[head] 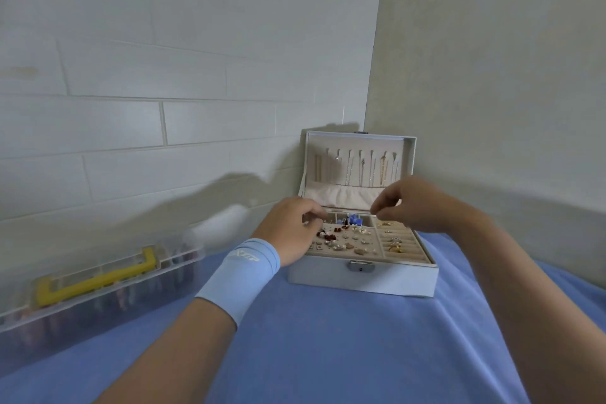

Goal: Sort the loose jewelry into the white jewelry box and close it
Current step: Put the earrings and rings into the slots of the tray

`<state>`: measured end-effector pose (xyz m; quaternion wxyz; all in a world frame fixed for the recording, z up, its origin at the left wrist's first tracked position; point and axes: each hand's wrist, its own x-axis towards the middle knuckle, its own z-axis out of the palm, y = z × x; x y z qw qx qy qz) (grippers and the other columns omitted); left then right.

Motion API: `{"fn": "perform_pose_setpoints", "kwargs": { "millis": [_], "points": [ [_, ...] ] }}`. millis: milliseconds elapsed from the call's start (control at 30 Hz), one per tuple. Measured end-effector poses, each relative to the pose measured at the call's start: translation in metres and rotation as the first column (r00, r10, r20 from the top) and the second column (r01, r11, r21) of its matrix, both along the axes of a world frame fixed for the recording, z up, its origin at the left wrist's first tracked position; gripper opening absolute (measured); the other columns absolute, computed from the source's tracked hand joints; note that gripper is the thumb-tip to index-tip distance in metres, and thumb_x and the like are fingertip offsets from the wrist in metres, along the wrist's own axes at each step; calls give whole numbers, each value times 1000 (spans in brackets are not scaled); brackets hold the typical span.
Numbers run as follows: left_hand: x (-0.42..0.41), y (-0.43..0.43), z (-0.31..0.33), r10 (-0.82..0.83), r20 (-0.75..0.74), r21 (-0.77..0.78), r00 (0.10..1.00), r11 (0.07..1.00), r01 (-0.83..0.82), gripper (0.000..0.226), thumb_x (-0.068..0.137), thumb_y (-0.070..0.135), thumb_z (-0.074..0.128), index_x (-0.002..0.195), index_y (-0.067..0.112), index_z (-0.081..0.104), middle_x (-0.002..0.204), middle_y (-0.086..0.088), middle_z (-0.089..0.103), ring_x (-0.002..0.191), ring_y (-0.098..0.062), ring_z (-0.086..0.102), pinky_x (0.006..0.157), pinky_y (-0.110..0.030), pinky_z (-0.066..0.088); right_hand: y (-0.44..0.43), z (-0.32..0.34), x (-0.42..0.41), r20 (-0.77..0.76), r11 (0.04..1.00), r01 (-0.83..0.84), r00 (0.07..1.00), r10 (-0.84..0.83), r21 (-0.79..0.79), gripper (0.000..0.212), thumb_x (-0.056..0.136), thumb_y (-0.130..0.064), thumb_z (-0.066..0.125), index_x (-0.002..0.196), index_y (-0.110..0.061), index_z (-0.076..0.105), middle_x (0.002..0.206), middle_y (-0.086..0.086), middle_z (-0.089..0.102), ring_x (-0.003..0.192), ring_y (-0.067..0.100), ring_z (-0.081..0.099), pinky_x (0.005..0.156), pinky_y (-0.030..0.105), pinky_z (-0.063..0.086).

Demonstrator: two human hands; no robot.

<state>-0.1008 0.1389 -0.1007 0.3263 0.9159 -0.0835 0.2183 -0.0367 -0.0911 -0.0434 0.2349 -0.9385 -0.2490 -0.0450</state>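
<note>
Clear plastic case [98, 285] sits off left, white jewelry box [362, 279] open with earrings inside, left hand [292, 229] and right hand [410, 203] both pinched over it, can't tell what they're holding.

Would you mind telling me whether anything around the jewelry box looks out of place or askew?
Nothing stands out: the white jewelry box sits square on the blue cloth, its lid upright, and no jewelry lies spilled.

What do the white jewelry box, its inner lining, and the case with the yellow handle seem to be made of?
White jewelry box: likely faux leather over board; smooth, matte shell with a metal lock.
Inner lining: beige, velvet-like fabric; soft and unreflective, gathered into a pocket in the lid.
Case: clear, glossy hard plastic, since its contents show through; the yellow handle looks like opaque plastic.
</note>
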Motion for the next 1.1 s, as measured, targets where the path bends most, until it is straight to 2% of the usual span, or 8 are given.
{"fn": "perform_pose_setpoints", "kwargs": {
  "millis": [100, 267, 433, 567, 700, 833, 967, 1100],
  "points": [
    [4, -29, 6, -76, -20, 36, 997, 996, 77, 18, 96, 24, 58, 102, 28, 74, 109, 10, 64, 102, -7, 57, 90, -23, 42, -20, -1, 2, -111, 995, -5, 994, -6, -96, 14, 84, -16, 79, 84, -30, 78, 64, -20, 67, 62, -11, 61, 60, 9, 40],
    [17, -71, 6, -121, -92, 148, 988, 980, 133, 20, 94, 29, 59, 107, 30, 74, 114, 8, 64, 104, -13, 60, 92, -30, 46, -26, -8, 7, -159, 982, 15, 986, -46, -190, 9, 78, -31, 85, 85, -34, 81, 85, -16, 73, 89, 6, 67, 76, 19, 50],
    [24, -89, 4, -78, -128, 247, 989, 963, 108, 20, 89, 38, 63, 104, 35, 75, 106, 7, 67, 93, -17, 65, 77, -26, 47, -26, -17, 13, -155, 981, 21, 987, -52, -193, 7, 78, -30, 85, 83, -29, 80, 69, -16, 68, 70, 1, 61, 62, 18, 45],
    [24, -94, 0, -90, -183, 189, 979, 974, 125, 23, 87, 46, 65, 106, 35, 75, 95, 8, 71, 70, -15, 66, 75, -31, 56, -28, -17, 14, -140, 968, -8, 990, -28, -250, 6, 86, -29, 77, 88, -24, 77, 69, -11, 68, 67, 8, 65, 64, 22, 48],
    [28, -95, -9, -86, -159, 153, 984, 982, 111, 27, 85, 36, 69, 111, 31, 74, 97, 8, 71, 86, -14, 67, 84, -29, 54, -34, -9, 16, -102, 967, -2, 994, -25, -253, 11, 88, -27, 74, 78, -28, 73, 76, -8, 73, 59, 5, 67, 66, 25, 49],
    [30, -94, -13, -90, -153, 93, 984, 990, 105, 27, 84, 35, 69, 110, 31, 74, 89, 10, 67, 78, -15, 62, 84, -33, 55, -32, -9, 16, -90, 955, 13, 995, -42, -297, 11, 85, -26, 78, 75, -28, 74, 52, -15, 65, 53, 5, 63, 63, 26, 48],
    [30, -95, -14, -77, -126, 140, 989, 986, 94, 23, 84, 42, 67, 103, 34, 76, 89, 6, 72, 80, -18, 60, 86, -35, 53, -26, -14, 15, -71, 967, 8, 997, -27, -253, 10, 79, -27, 84, 73, -28, 76, 68, -9, 72, 49, 5, 63, 63, 25, 55],
    [31, -94, -14, -87, -106, 146, 991, 984, 102, 19, 84, 42, 66, 98, 35, 77, 87, 7, 72, 76, -18, 58, 87, -38, 53, -32, -13, 15, -81, 974, 51, 994, -71, -221, 16, 78, -32, 84, 75, -18, 78, 59, -6, 71, 44, 4, 59, 46, 21, 47]
  ]
}}
